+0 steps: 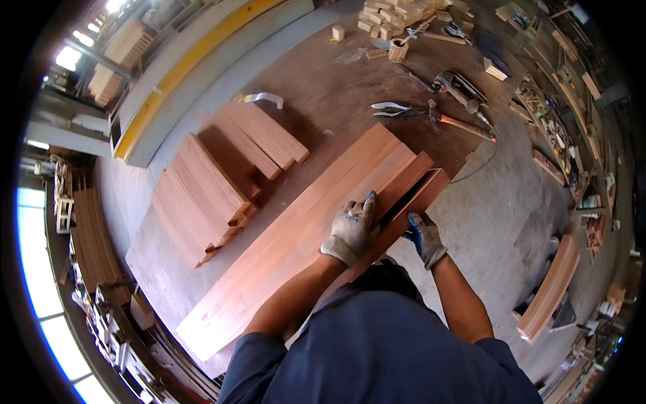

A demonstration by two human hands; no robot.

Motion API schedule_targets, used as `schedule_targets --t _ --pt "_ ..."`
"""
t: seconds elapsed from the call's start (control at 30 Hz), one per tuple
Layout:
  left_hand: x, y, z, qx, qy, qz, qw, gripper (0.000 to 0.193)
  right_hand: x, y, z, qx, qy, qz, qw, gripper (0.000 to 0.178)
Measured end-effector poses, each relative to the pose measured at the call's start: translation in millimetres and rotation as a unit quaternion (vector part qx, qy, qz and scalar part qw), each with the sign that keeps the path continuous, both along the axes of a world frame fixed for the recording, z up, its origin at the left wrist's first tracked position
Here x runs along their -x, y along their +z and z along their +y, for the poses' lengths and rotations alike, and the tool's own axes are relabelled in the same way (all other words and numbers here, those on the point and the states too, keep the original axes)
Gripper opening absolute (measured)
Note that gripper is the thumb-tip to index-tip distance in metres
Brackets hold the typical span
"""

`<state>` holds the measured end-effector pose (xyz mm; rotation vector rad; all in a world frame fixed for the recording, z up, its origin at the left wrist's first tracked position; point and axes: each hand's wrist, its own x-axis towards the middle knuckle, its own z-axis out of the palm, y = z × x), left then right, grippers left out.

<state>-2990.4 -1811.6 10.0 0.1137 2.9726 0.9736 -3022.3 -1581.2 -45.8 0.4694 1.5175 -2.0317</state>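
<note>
The left hand [351, 229], in a grey work glove, lies flat with its fingers spread on top of a row of long reddish wood boards [296, 246] set side by side on the brown surface [323, 94]. The boards sit right in front of the person, and their long way runs from near the person's left side up and away to the right. The right hand [425, 237], in a grey and blue glove, is curled around the outer edge of the last board [410, 202] on the right side. That board points the same way as the others, but a dark gap shows between it and the next one near the far end. The right hand is the nearer one to this loose board, and the left hand is just beside the gap. Two stacks of shorter boards [212, 185] lie off to the left. Pliers and hand tools [431, 111] lie farther away, past the far ends of the long boards.
</note>
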Motion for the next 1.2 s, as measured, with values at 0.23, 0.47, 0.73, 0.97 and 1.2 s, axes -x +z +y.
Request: schedule_targets --t 0.23,0.47,0.73,0.97,1.2 --pt "4 -6 0 -0.005 0.023 0.026 0.999 0.063 2 -2 -1 -0.026 0.019 0.002 0.999 0.061" --pt "-3 6 -10 -0.087 0.034 -0.006 0.996 0.069 6 5 -14 -0.088 0.016 0.001 0.996 0.052" --pt "-25 24 -3 0.081 0.006 -0.051 0.995 0.096 14 16 -31 -0.15 0.013 -0.001 0.989 0.039" --pt "-25 21 1 0.016 0.029 -0.084 0.996 0.095 12 14 -32 -0.16 0.01 0.0 0.987 0.045" --pt "-24 23 2 0.027 0.02 -0.086 0.996 0.094 37 0 -12 -0.232 0.011 0.154 0.96 0.057"
